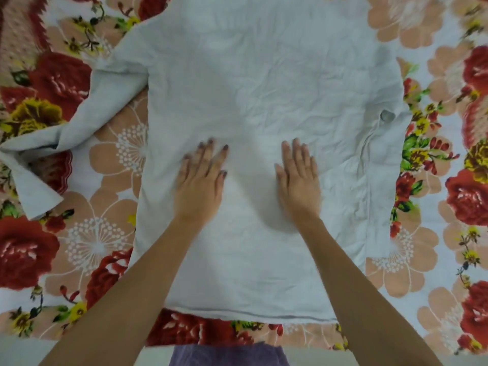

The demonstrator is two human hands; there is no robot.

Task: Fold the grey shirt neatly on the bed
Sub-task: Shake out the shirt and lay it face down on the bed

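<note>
From the head camera, the grey shirt (pixel 264 75) lies spread flat on the bed (pixel 105 233), its hem nearest the person. Both arms reach straight forward over the hem. The left hand (pixel 199 183) and right hand (pixel 299 180) rest palm-down, side by side but apart, on the middle of the shirt. Their fingers (pixel 204 157) are straight and slightly spread, holding nothing. One sleeve (pixel 79 122) trails crumpled off the shirt's left side.

Floral-covered bed (pixel 100 233) under a spread grey shirt (pixel 264 88).
</note>
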